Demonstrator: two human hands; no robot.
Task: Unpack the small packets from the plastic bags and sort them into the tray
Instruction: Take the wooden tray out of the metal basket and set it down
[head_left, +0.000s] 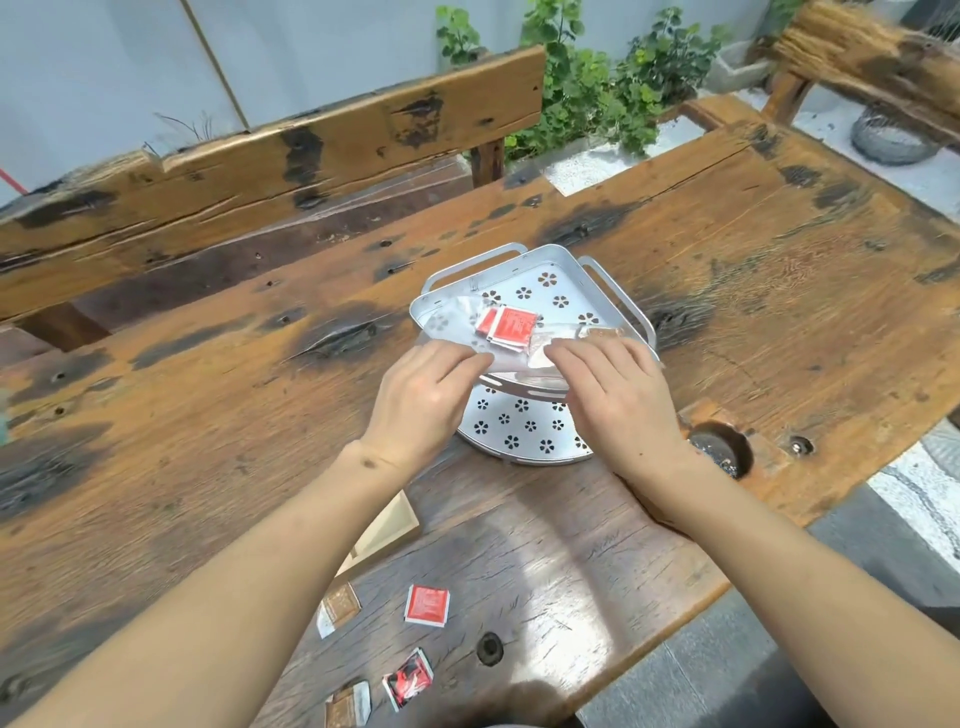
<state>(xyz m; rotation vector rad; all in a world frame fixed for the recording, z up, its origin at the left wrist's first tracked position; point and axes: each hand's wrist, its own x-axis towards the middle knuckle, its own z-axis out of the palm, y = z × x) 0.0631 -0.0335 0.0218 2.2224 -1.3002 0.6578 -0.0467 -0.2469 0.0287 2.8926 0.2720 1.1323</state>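
Observation:
A white two-tier corner tray (613, 291) with flower-shaped holes stands in the middle of the wooden table. Over its upper tier I hold a clear plastic bag (457, 317) with several red packets (509, 325) inside. My left hand (421, 400) pinches the bag's near left edge. My right hand (618, 400) grips its right end, where a brownish packet (597, 332) shows through the plastic. The lower tier (519, 431) shows between my hands.
Loose packets lie near the table's front edge: a red one (427, 605), a red-and-black one (408, 678) and two brown ones (338, 608) (347, 704). A beige card (387, 525) pokes out under my left forearm. A round hole (719, 452) sits beside my right wrist.

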